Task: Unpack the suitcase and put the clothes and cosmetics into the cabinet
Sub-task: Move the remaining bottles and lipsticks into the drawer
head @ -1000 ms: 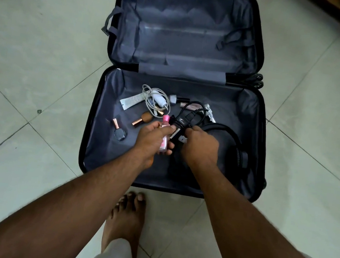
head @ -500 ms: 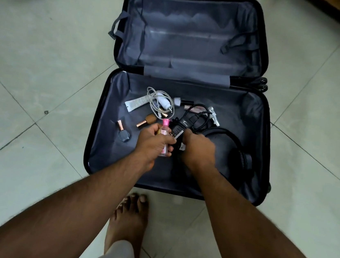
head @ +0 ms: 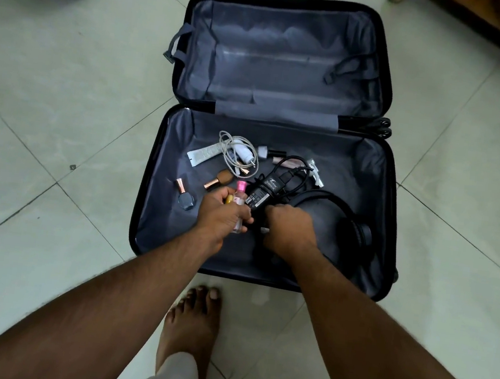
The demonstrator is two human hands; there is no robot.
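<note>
The floor [head: 60, 134] is pale tile, and on it the suitcase [head: 385, 206] lies wide open, its lid half beyond the fingers and bare of contents, its nearer half holding everything. A bare foot [head: 191, 324] stands on the tile just short of the near rim.

The left hand [head: 220, 217] has its fingers clamped around a small clear bottle [head: 240, 202] with a pink cap, with a little gold-coloured item pressed in beside it. The right hand [head: 291, 229] is curled downward next to it, knuckles up; its fingers touch the near end of the black power adapter [head: 265, 191], but whether they grip it cannot be told.

Right of the right hand lie black headphones [head: 357, 231], their band arching beyond the knuckles. Beyond the left fingers sit a white charger with coiled cable [head: 240, 153] and a white tube [head: 205, 154]. Left of the left hand are a brown bottle with a copper cap [head: 220, 179] and a clear nail polish bottle [head: 185, 198]. Farther beyond the adapter lie a few small cosmetics, too small to tell apart.
</note>
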